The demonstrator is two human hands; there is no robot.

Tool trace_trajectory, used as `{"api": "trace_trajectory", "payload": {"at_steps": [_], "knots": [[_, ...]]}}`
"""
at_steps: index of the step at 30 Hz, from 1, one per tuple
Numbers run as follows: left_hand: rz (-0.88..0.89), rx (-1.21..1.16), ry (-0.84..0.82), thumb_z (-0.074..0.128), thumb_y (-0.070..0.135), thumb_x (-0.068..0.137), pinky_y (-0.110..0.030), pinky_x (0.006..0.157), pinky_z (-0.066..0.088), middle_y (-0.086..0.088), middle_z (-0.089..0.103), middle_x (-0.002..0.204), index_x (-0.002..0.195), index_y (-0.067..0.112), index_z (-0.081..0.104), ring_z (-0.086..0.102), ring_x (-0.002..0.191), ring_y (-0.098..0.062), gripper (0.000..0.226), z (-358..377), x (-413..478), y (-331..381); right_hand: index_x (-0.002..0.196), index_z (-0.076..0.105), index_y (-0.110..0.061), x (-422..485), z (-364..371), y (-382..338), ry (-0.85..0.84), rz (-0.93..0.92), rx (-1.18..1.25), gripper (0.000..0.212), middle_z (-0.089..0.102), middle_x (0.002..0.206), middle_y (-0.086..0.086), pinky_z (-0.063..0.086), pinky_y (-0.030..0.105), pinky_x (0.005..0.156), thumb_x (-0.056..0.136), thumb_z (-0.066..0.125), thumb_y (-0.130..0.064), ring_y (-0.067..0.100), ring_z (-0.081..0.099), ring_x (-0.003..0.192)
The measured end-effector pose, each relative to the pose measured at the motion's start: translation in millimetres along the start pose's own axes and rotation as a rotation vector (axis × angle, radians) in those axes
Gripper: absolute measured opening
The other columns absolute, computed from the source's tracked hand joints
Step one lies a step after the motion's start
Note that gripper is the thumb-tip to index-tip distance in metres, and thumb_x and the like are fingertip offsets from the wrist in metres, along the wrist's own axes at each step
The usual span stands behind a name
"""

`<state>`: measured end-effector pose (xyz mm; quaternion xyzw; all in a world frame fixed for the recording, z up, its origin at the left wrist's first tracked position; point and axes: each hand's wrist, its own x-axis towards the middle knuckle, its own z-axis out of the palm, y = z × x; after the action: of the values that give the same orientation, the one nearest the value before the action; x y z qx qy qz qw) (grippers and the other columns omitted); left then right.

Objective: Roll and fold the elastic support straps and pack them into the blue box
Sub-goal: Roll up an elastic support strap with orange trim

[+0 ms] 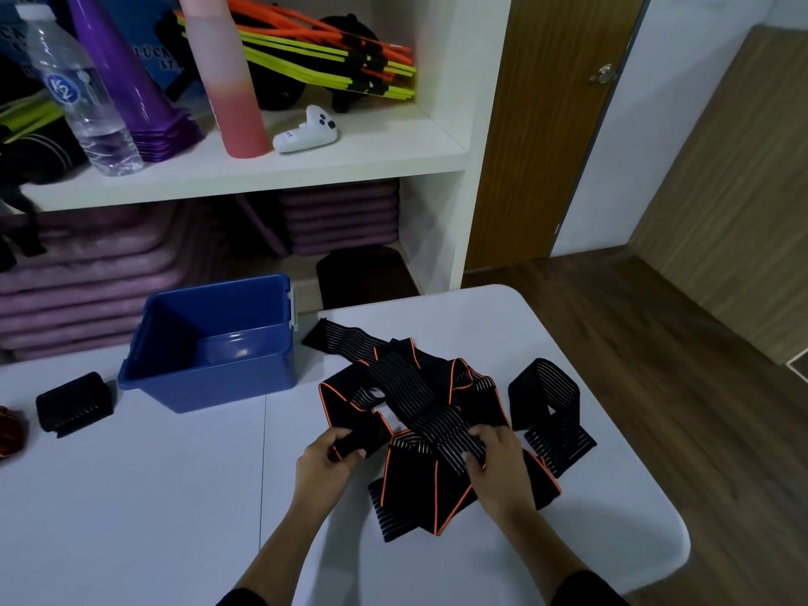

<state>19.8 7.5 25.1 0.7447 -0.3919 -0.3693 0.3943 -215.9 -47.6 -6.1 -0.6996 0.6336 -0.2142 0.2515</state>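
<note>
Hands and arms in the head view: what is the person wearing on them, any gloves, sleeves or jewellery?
Both hands are bare: no gloves, and no rings, watch or bands show on the left hand or the right hand. The forearms are uncovered down to the frame's bottom edge, where a dark sleeve cuff shows on each arm, left and right.
</note>
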Motion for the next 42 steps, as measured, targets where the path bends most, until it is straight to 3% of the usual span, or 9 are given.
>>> {"api": "trace_trajectory", "payload": {"at_steps": [4,7,13,16,21,29,33,39,42], "knots": [[-0.006,-0.036,-0.012,0.07,0.015,0.079,-0.025,0.071,0.044,0.004,0.066,0.079,0.088,0.024,0.067,0.058,0.076,-0.015,0.013,6.9,-1.7,3.9,0.142,0.025,-0.008,10.4,1.4,10.8,-0.145,0.107,-0.22,0.058,0.04,0.136,0.013,0.038,0.034,0.102,0.093,0.051,-0.025,0.028,0.034,0.128],[-0.016,-0.046,-0.01,0.07,0.015,0.079,-0.026,0.072,0.046,0.003,0.067,0.079,0.087,0.025,0.067,0.06,0.078,-0.017,0.013,9.5,-2.2,4.5,0.141,0.029,-0.009,13.0,3.5,12.8,-0.231,0.155,-0.113,0.056,0.049,0.127,0.012,0.044,0.036,0.097,0.093,0.053,-0.026,0.027,0.044,0.119],[-0.024,-0.05,0.008,0.069,0.014,0.08,-0.026,0.072,0.047,0.003,0.068,0.082,0.087,0.025,0.067,0.061,0.08,-0.018,0.013,6.8,-4.8,-0.9,0.118,0.056,-0.011,12.1,-9.0,12.7,-0.166,0.197,0.318,0.04,0.062,0.09,0.006,0.044,0.009,0.055,0.081,0.071,-0.013,0.007,0.061,0.067],[-0.032,-0.057,0.012,0.069,0.014,0.08,-0.031,0.075,0.049,0.002,0.068,0.081,0.085,0.027,0.067,0.061,0.08,-0.02,0.014,7.6,-5.4,-0.5,0.11,0.061,-0.011,13.1,-22.7,6.1,-0.18,0.192,0.434,0.04,0.059,0.077,-0.001,0.044,0.008,0.046,0.074,0.076,-0.004,-0.002,0.059,0.051],[-0.016,-0.087,0.012,0.068,0.013,0.08,-0.032,0.074,0.049,0.0,0.067,0.08,0.086,0.025,0.067,0.062,0.08,-0.024,0.013,8.4,-3.3,7.4,0.108,0.067,-0.021,21.6,-41.2,-5.8,-0.171,0.093,0.477,0.036,0.061,0.095,-0.008,0.046,0.005,0.063,0.075,0.077,-0.013,-0.002,0.061,0.083],[0.007,-0.112,0.028,0.067,0.012,0.081,-0.04,0.076,0.052,-0.001,0.067,0.081,0.084,0.026,0.066,0.061,0.076,-0.024,0.014,7.2,-4.2,18.9,0.101,0.062,-0.023,34.2,-53.4,-14.3,-0.127,-0.054,0.461,0.018,0.058,0.1,-0.018,0.041,0.002,0.073,0.088,0.061,-0.01,-0.005,0.053,0.097],[0.005,-0.117,0.028,0.067,0.012,0.081,-0.041,0.077,0.052,0.0,0.067,0.08,0.083,0.026,0.066,0.061,0.077,-0.023,0.015,6.9,-6.8,19.6,0.103,0.057,-0.021,34.8,-46.3,-4.3,-0.173,-0.004,0.56,0.018,0.057,0.111,-0.012,0.04,0.02,0.092,0.091,0.058,-0.009,0.004,0.051,0.111],[0.008,-0.101,0.028,0.067,0.012,0.081,-0.041,0.078,0.053,0.001,0.067,0.08,0.084,0.026,0.066,0.061,0.077,-0.022,0.015,4.0,-5.8,21.8,0.1,0.064,-0.018,32.9,-43.9,-1.4,-0.166,0.183,0.797,0.022,0.063,0.11,0.002,0.053,0.019,0.074,0.084,0.065,-0.003,0.014,0.065,0.093],[0.011,-0.089,0.02,0.067,0.012,0.081,-0.041,0.079,0.054,0.002,0.067,0.081,0.085,0.026,0.066,0.062,0.078,-0.022,0.015,3.9,-4.3,23.0,0.091,0.073,-0.018,33.2,-45.6,-3.2,-0.117,0.233,0.856,0.008,0.071,0.099,0.001,0.053,0.026,0.084,0.083,0.07,-0.018,0.014,0.067,0.095]]}}
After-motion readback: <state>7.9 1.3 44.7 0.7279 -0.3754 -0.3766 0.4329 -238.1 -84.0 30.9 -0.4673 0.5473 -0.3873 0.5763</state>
